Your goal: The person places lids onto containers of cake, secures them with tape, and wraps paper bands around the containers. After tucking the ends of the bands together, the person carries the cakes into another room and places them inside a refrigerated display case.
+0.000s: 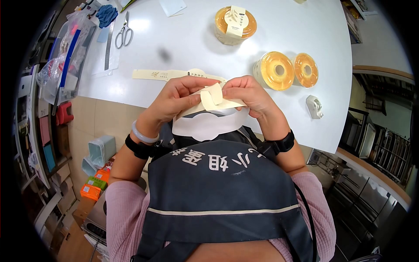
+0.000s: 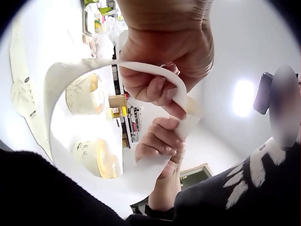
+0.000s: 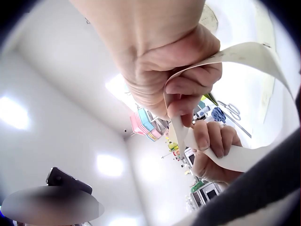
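In the centre of the head view we see a cream paper band (image 1: 209,126) bent into a loop, its two ends overlapping; the left hand (image 1: 178,97) has its grip closed in a pinch on one end, the right hand (image 1: 253,97) likewise on the other. Just beyond, left of centre, we have a flat paper strip (image 1: 163,75) on the table (image 1: 174,41). We find a banded container (image 1: 234,28) at upper centre, two orange-topped tubs (image 1: 279,72) right of centre, and scissors (image 1: 125,36) at upper left
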Motion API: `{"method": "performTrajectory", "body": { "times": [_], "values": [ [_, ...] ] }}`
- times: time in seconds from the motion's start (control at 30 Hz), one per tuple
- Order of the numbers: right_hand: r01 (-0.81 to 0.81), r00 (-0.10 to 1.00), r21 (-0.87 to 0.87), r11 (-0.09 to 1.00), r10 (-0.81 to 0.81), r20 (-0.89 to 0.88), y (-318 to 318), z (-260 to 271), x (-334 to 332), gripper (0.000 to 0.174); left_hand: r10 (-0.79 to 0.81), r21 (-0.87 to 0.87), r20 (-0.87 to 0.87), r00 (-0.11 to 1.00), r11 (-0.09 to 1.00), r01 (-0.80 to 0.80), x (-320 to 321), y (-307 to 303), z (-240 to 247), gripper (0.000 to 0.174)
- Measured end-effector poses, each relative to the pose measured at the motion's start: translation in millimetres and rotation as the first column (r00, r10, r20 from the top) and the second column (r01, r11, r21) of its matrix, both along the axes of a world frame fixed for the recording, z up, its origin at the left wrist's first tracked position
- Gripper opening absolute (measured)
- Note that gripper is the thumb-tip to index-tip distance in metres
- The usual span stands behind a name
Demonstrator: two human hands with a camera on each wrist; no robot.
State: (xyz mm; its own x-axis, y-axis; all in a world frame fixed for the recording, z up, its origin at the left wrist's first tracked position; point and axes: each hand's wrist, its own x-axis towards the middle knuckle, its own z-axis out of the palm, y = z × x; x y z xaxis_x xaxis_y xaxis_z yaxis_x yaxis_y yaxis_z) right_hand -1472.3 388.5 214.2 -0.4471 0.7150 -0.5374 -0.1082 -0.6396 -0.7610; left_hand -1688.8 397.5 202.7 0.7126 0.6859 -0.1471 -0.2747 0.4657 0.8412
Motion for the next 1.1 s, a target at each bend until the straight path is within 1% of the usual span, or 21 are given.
{"method": "performTrajectory", "body": {
  "times": [0.03,0.13,0.23,0.37,0.43,0.47,0.53,0.57,0.63,0.77,0.87,0.93,1.07,1.1],
  "values": [
    [-0.010,1.000,0.000,1.000,0.010,0.016,-1,0,0,0.010,0.025,0.001,0.010,1.000,1.000,-0.025,1,-1,0,0.038],
    [0.039,0.999,0.009,0.999,-0.040,0.015,-2,5,-1,0.013,0.021,-0.008,0.033,0.999,1.000,-0.020,2,-1,2,0.037],
    [0.031,0.999,0.007,0.999,-0.031,0.007,-4,1,2,0.012,-0.003,-0.009,0.008,1.000,1.000,0.003,2,-1,3,0.038],
    [0.049,0.999,-0.010,0.999,-0.049,-0.004,-6,1,3,0.011,0.001,-0.044,0.031,1.000,0.999,0.000,3,-2,5,0.038],
    [0.092,0.995,0.069,0.993,-0.090,-0.036,-7,-2,3,0.010,-0.026,-0.063,0.017,1.000,0.998,0.027,1,-1,1,0.039],
    [0.091,0.995,0.070,0.993,-0.089,-0.037,-8,-1,2,0.010,-0.025,-0.062,0.016,1.000,0.998,0.026,2,-2,1,0.039],
    [0.118,0.993,0.070,0.991,-0.116,-0.024,-8,0,0,0.011,0.065,-0.051,0.053,0.996,0.997,-0.062,5,-3,4,0.039],
    [0.118,0.993,0.070,0.991,-0.117,-0.023,-8,2,0,0.011,0.065,-0.052,0.054,0.996,0.997,-0.062,6,-4,5,0.039],
    [0.068,0.995,-0.001,0.998,-0.068,-0.067,-7,4,1,0.011,0.089,-0.071,0.043,0.995,0.994,-0.086,7,-5,8,0.040],
    [0.056,0.997,0.010,0.998,-0.055,-0.056,-10,2,0,0.011,0.083,-0.008,-0.019,0.996,0.997,-0.083,4,-2,1,0.040],
    [0.048,0.998,0.040,0.998,-0.046,-0.046,-10,-1,0,0.010,0.084,-0.040,0.012,0.996,0.996,-0.083,4,-3,0,0.040],
    [0.065,0.995,0.003,0.998,-0.065,-0.078,-11,2,1,0.010,0.063,-0.051,0.037,0.997,0.997,-0.061,3,-3,-3,0.040],
    [0.059,0.993,-0.012,0.998,-0.060,-0.106,-10,5,2,0.011,0.087,-0.092,0.014,0.996,0.992,-0.085,4,-3,1,0.040],
    [0.068,0.992,-0.006,0.998,-0.068,-0.108,-10,4,1,0.011,0.081,-0.126,0.050,0.996,0.989,-0.074,4,-4,0,0.041]
  ]
}}
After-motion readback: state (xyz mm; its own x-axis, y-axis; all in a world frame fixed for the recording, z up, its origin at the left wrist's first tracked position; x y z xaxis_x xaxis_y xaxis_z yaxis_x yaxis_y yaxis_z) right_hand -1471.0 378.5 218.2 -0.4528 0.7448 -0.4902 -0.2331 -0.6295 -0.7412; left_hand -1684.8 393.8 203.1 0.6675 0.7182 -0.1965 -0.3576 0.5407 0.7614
